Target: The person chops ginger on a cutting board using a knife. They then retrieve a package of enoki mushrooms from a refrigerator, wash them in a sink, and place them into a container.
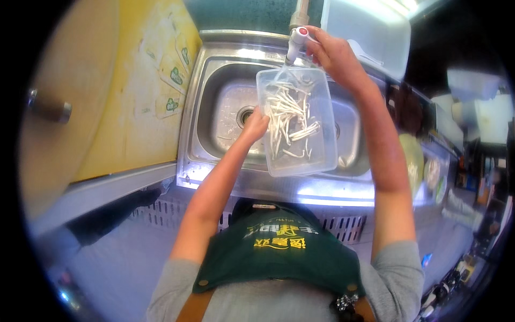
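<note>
My left hand (256, 124) grips the left side of a clear plastic container (322, 157), held over the divider of a steel double sink. Thin white mushrooms (287, 108), loose and in small clumps, lie inside it. Above the container's far end is a white plastic tap (297, 44) with a red button on top. My right hand (332, 52) has its fingers on the tap's lever. Water (283, 72) runs from the spout into the container's far left corner.
The left sink basin (225, 96) has a drain and small white scraps. A white scrap (342, 162) lies in the right basin (352, 133). A yellow wall (141, 88) with stickers stands at left. Behind, at right, is a large translucent tub (370, 28). Wrapped produce (411, 157) sits right of the sink.
</note>
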A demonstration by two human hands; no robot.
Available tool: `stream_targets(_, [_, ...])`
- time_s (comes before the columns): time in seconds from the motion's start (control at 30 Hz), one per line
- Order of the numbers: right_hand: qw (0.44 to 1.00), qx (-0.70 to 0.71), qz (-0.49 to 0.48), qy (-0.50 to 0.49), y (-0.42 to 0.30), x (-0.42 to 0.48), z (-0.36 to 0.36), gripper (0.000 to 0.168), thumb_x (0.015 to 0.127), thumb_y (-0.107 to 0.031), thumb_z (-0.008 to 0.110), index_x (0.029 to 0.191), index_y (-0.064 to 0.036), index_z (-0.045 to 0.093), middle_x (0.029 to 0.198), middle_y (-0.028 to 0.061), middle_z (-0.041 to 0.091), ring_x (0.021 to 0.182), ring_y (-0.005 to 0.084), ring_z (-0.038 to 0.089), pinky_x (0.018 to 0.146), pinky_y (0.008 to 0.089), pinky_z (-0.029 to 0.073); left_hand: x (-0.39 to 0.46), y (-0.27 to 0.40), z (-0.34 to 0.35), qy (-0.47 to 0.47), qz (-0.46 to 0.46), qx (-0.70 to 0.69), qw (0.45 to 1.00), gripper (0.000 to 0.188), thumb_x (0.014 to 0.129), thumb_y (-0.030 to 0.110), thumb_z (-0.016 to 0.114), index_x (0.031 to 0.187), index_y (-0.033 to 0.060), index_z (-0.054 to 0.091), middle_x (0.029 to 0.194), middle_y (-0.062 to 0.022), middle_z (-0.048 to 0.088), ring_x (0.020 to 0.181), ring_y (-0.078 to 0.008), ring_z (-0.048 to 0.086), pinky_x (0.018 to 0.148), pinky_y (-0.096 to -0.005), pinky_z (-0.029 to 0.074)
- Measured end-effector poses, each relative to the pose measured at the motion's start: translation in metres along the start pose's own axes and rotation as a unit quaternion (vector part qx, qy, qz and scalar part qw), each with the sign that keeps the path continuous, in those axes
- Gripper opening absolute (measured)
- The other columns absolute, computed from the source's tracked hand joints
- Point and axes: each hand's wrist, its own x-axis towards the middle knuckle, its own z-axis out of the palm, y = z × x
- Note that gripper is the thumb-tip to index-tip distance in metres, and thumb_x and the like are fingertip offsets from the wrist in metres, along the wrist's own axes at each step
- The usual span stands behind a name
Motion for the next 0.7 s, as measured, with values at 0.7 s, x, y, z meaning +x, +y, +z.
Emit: stream_targets(0.7, [0.977,-0.213,-0.011,-0.002,0.145,-0.112,0.205,0.046,0.076,-0.015,0.062,0.121,-0.016,0.055,0.126,0.0166,0.051,0.115,0.0350,0.048,0.095,0.0425,0.039,0.017,0.018,0.017,0.062,0.066,0.041,0.995,0.055,0.080,0.023,0.053,0.128,0.0001,0.040,0.105,-0.0287,0.058,0.099,-0.0418,0.056,0.086,-0.0458,0.044])
